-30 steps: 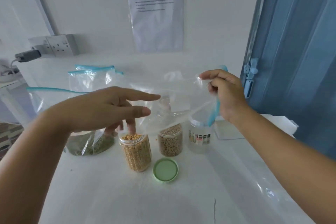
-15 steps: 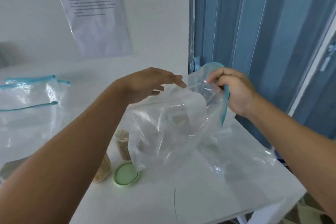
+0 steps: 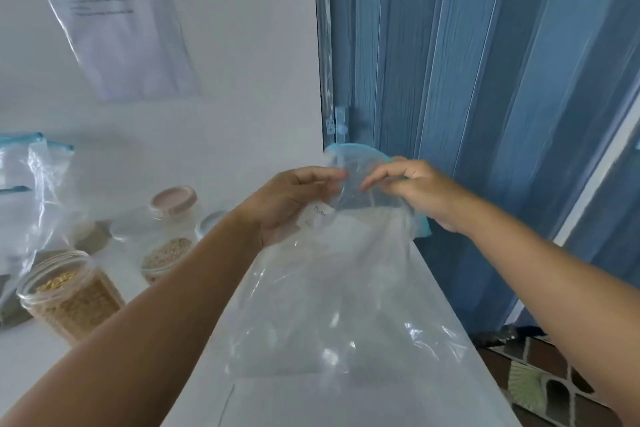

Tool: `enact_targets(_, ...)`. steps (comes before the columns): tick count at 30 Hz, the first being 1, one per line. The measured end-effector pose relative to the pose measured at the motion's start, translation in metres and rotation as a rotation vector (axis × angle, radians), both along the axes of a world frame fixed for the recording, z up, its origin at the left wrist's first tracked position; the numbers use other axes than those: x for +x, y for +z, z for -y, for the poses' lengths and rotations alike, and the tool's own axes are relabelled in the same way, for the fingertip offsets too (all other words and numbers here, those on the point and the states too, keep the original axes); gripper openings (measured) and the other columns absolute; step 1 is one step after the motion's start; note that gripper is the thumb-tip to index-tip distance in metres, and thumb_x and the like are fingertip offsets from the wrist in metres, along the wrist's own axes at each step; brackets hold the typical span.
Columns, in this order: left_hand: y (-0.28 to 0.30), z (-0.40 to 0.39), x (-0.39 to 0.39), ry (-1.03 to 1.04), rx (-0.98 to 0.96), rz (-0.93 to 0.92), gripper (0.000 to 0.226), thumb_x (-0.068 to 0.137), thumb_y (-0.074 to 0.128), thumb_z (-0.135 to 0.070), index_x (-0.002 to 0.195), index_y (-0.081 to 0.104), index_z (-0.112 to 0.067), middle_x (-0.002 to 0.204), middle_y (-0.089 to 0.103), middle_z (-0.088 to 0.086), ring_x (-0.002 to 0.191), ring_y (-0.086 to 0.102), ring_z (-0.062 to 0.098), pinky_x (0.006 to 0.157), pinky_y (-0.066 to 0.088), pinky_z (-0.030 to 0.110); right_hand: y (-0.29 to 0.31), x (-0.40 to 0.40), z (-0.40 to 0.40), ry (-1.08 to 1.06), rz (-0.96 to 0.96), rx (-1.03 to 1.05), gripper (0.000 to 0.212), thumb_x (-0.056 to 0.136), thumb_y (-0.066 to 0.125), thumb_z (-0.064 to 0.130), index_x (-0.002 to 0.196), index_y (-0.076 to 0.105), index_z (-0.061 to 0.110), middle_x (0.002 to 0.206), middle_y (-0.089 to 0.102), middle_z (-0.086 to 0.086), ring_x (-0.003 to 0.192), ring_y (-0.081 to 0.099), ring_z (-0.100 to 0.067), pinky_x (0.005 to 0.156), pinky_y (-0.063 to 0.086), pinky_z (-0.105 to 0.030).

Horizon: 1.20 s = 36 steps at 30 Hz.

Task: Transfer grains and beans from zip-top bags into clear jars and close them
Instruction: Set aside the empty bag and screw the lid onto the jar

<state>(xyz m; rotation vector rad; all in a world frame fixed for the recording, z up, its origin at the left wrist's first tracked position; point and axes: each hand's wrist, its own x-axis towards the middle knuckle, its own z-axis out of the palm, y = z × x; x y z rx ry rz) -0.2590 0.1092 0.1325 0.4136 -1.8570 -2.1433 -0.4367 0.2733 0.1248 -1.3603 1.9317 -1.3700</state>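
An empty clear zip-top bag (image 3: 332, 302) with a blue zip strip hangs over the right part of the white table. My left hand (image 3: 294, 201) grips its top edge on the left. My right hand (image 3: 412, 191) pinches the same edge near the blue zip. At the lower left stands an open clear jar (image 3: 69, 295) full of yellow grains. Behind it is a second jar (image 3: 166, 253) of pale beans. A third jar with a pink lid (image 3: 173, 201) stands further back.
More zip-top bags (image 3: 31, 191) with blue zips stand at the left edge. A printed sheet (image 3: 114, 17) hangs on the white wall. A blue folding door (image 3: 485, 80) is close on the right. The table's right edge (image 3: 460, 329) drops to a patterned floor.
The view has swung right and down. My left hand has taken hold of the bag's top next to my right hand. The bag now hangs lower over the table's right side.
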Motion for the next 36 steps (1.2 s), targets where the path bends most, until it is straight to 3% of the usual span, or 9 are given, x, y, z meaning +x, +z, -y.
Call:
enact_targets(5, -0.021, 0.000, -0.014, 0.266, 0.217, -0.098, 0.027, 0.095, 0.064, 0.006, 0.100, 0.082, -0.013, 0.089, 0.073, 0.008, 0.106, 0.072, 0.033, 0.096, 0.060, 0.042, -0.038, -0.020, -0.014, -0.161, 0.070, -0.079, 0.040, 0.098, 0.069, 0.020, 0.113, 0.073, 0.057, 0.164, 0.018, 0.015, 0.153, 0.016, -0.003, 0.121, 0.026, -0.037)
enact_targets(9, -0.018, -0.008, -0.022, 0.342, 0.380, -0.204, 0.026, 0.100, 0.058, 0.004, 0.111, 0.074, -0.013, 0.095, 0.077, 0.008, 0.094, 0.077, 0.027, 0.084, 0.065, 0.038, -0.072, -0.018, -0.019, -0.171, 0.425, -0.184, 0.035, 0.090, 0.073, 0.033, 0.122, 0.072, 0.048, 0.151, 0.050, 0.006, 0.145, 0.042, -0.018, 0.123, 0.030, -0.052)
enact_targets(12, -0.015, -0.010, -0.026, 0.373, 0.613, -0.299, 0.029, 0.100, 0.055, 0.008, 0.113, 0.073, -0.010, 0.104, 0.070, 0.010, 0.088, 0.080, 0.025, 0.075, 0.066, 0.037, -0.084, -0.006, -0.019, -0.055, 0.753, -0.192, 0.030, 0.094, 0.068, 0.026, 0.119, 0.075, 0.041, 0.136, 0.062, 0.014, 0.138, 0.051, -0.014, 0.121, 0.032, -0.045)
enact_targets(15, -0.019, -0.011, -0.028, 0.374, 0.663, -0.323, 0.030, 0.100, 0.056, 0.008, 0.115, 0.074, -0.010, 0.112, 0.069, 0.009, 0.092, 0.080, 0.025, 0.070, 0.064, 0.036, -0.084, 0.001, -0.013, 0.083, 0.978, -0.213, 0.032, 0.090, 0.069, 0.023, 0.120, 0.076, 0.030, 0.137, 0.067, 0.001, 0.127, 0.064, -0.027, 0.111, 0.046, -0.046)
enact_targets(19, -0.042, 0.000, -0.015, 0.387, 0.425, -0.186, 0.021, 0.100, 0.063, -0.002, 0.113, 0.075, -0.013, 0.111, 0.073, 0.008, 0.089, 0.077, 0.018, 0.077, 0.062, 0.035, -0.075, 0.006, -0.007, -0.066, 0.824, -0.172, 0.023, 0.096, 0.063, 0.002, 0.101, 0.081, 0.015, 0.107, 0.076, -0.007, 0.077, 0.068, -0.021, 0.072, 0.053, -0.032)
enact_targets(23, -0.082, 0.022, 0.008, 0.417, 0.066, 0.032, 0.021, 0.098, 0.067, -0.001, 0.112, 0.077, -0.013, 0.097, 0.067, 0.006, 0.087, 0.067, 0.013, 0.068, 0.059, 0.023, -0.085, -0.007, -0.015, -0.228, 0.571, -0.006, 0.030, 0.100, 0.061, 0.001, 0.097, 0.084, 0.019, 0.109, 0.079, -0.004, 0.062, 0.064, -0.013, 0.080, 0.054, -0.036)
enact_targets(28, -0.118, 0.020, 0.008, 0.341, -0.150, 0.178, 0.020, 0.094, 0.074, 0.001, 0.104, 0.081, -0.015, 0.116, 0.064, 0.011, 0.094, 0.068, 0.017, 0.076, 0.060, 0.021, -0.101, -0.010, -0.024, -0.305, 0.394, 0.171, 0.030, 0.101, 0.061, 0.007, 0.095, 0.084, 0.026, 0.108, 0.077, 0.006, 0.054, 0.061, -0.008, 0.085, 0.059, -0.036)
enact_targets(32, -0.139, 0.022, 0.000, 0.241, -0.452, 0.390, 0.019, 0.093, 0.078, -0.012, 0.098, 0.082, -0.030, 0.118, 0.065, 0.008, 0.089, 0.067, 0.018, 0.077, 0.056, 0.025, -0.111, -0.015, -0.028, -0.283, 0.334, 0.366, 0.027, 0.102, 0.058, 0.012, 0.105, 0.079, 0.028, 0.111, 0.071, 0.003, 0.059, 0.069, -0.009, 0.074, 0.050, -0.029)
enact_targets(36, -0.148, 0.019, -0.001, 0.090, -0.699, 0.534, 0.022, 0.097, 0.075, -0.022, 0.117, 0.078, -0.031, 0.121, 0.064, -0.004, 0.112, 0.059, 0.016, 0.096, 0.045, 0.028, -0.120, -0.018, -0.033, -0.260, 0.206, 0.514, 0.036, 0.100, 0.050, 0.011, 0.113, 0.073, 0.036, 0.106, 0.064, 0.005, 0.065, 0.068, -0.008, 0.064, 0.048, -0.020)
